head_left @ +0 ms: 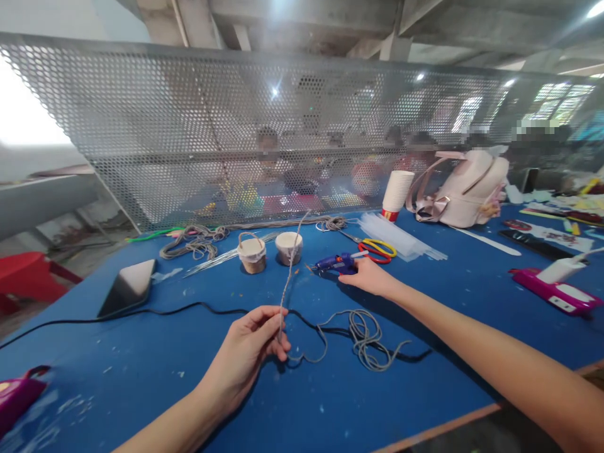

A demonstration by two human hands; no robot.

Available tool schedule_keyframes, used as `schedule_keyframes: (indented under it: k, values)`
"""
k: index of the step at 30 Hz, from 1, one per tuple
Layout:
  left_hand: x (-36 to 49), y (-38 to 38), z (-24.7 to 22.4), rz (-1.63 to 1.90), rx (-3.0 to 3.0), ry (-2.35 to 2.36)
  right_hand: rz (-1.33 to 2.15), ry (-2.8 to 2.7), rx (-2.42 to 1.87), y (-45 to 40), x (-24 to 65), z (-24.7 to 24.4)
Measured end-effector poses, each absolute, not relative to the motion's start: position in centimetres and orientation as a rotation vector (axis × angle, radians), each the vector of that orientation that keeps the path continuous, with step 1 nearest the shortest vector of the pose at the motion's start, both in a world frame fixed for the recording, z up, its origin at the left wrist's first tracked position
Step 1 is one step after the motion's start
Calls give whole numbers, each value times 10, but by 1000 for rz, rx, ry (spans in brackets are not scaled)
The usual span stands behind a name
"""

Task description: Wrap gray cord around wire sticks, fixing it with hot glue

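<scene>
My left hand (257, 340) pinches a thin grey cord (289, 277) between thumb and fingers; the cord's free end points upward and the rest trails to a loose coil (368, 340) on the blue table (155, 377). My right hand (365, 275) is closed around the handle end of a blue glue gun (335, 263), whose nozzle points left. Just left of the nozzle stand two small cups, one with a cord handle (253, 257) and one without (289, 250). Red and yellow scissors (380, 250) lie behind my right hand.
A black cable (179, 309) crosses the table. A tablet (129, 286) lies at left, clear sticks (399, 236) behind the scissors. Paper cups (397, 194), a pink backpack (465, 189) and a magenta power strip (554, 290) are at right. A perforated metal screen (189, 126) stands behind; people sit beyond.
</scene>
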State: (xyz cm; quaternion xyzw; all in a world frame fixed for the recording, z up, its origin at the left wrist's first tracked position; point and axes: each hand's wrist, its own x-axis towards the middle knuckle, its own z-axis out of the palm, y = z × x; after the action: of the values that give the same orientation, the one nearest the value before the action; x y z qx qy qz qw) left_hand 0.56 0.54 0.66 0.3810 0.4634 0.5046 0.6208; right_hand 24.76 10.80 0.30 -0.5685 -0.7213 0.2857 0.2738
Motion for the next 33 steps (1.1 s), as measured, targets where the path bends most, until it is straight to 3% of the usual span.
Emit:
schedule_keyframes:
  k: [4, 12, 25, 33]
  values:
    - [5, 5, 6, 1141, 897, 1054, 782, -1882, -1493, 99, 246, 3]
    - [4, 5, 3, 1142, 964, 1053, 1162, -1782, -1156, 39, 236, 34]
    - [12, 1, 10, 1234, 1104, 1267, 665, -2180, -1069, 12, 220, 17]
    - [12, 0, 13, 1215, 1160, 1277, 641, -2241, -1090, 10, 220, 16]
